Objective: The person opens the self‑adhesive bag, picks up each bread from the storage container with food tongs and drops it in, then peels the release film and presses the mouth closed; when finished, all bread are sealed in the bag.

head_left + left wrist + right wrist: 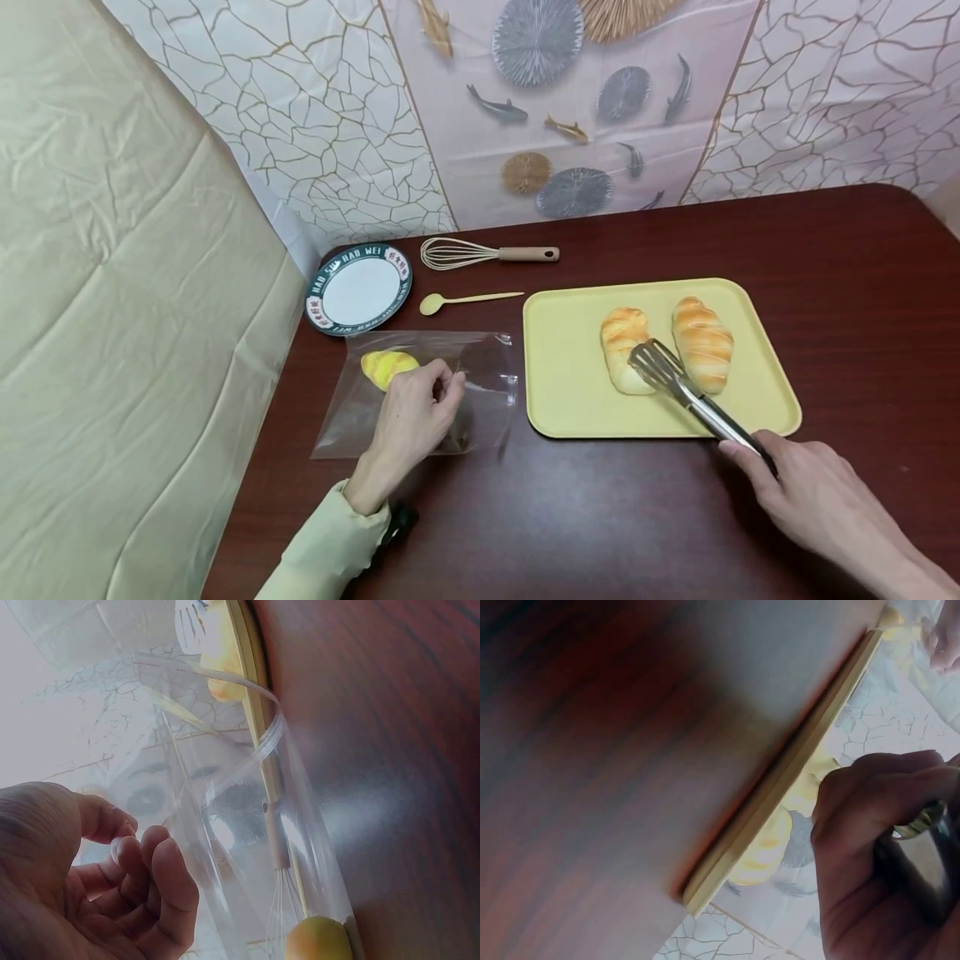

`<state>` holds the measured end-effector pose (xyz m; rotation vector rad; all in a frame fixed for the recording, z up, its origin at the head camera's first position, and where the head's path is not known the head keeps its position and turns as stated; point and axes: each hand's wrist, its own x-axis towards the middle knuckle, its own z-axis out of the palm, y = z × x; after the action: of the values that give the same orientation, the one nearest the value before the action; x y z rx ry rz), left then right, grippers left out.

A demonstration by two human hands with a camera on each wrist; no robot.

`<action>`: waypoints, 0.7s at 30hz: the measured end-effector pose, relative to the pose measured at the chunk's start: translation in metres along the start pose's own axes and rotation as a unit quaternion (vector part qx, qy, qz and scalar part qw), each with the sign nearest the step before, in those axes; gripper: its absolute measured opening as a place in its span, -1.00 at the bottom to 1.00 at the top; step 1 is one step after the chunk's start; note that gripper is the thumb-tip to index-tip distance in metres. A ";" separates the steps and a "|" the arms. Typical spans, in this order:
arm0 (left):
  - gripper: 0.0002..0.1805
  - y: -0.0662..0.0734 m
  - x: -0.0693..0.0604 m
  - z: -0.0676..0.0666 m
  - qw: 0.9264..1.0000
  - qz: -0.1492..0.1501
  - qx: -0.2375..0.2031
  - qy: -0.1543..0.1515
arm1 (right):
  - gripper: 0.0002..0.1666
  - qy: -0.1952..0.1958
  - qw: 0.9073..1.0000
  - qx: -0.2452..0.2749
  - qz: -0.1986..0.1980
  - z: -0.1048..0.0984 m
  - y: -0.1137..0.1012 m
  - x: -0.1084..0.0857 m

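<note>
The left hand, left of centre in the frame, brings thumb and forefinger together in a pinch on the film of a clear, flat plastic bag; its other fingers are loosely curled. The bag lies on the dark reddish-brown wooden desk, and in the left wrist view its mouth stands spread towards the tray. Inside, towards the bag's upper left, is a small bright yellow bread roll, its lower right edge covered by the hand.

At the lower right, the right hand has its fingers wrapped around a pair of silver metal tongs with dark handles. The slotted heads lie over the lower right side of an oblong golden-brown roll, hiding part of it; whether they squeeze it I cannot tell. A second, striped golden-brown oblong roll sits just to the right, close by the tong heads. Both are on a pale yellow rectangular tray, whose raised rim stands between them and the bag.

Above the bag, a pale yellow long-handled spoon lies sideways, its tip near the tray's upper left corner. Higher up is a cream wire whisk with a beige handle, and at the upper left a round white plate with a dark green lettered rim, right beside the bag's corner.
</note>
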<state>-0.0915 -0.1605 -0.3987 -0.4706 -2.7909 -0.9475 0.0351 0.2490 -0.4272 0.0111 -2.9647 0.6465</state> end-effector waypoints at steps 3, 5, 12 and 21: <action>-0.63 0.001 0.000 0.000 1.000 0.001 -0.001 -0.004 | -0.58 -0.008 1.000 0.000 0.007 -0.005 0.000 0.001; -0.64 0.001 0.001 0.000 1.000 0.002 -0.003 -0.007 | -0.59 -0.007 1.000 -0.001 0.006 -0.009 0.000 0.000; -0.65 0.001 0.000 0.000 1.000 0.003 -0.002 -0.010 | -0.61 0.014 0.999 0.004 -0.032 -0.018 -0.007 0.001; -0.67 -0.001 -0.002 -0.001 1.000 0.015 0.005 -0.013 | -0.60 0.015 0.996 0.000 -0.092 -0.022 -0.027 0.004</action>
<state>-0.0900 -0.1621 -0.3993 -0.5256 -2.8015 -0.9278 0.0340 0.2340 -0.3954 0.2682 -2.8900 0.6157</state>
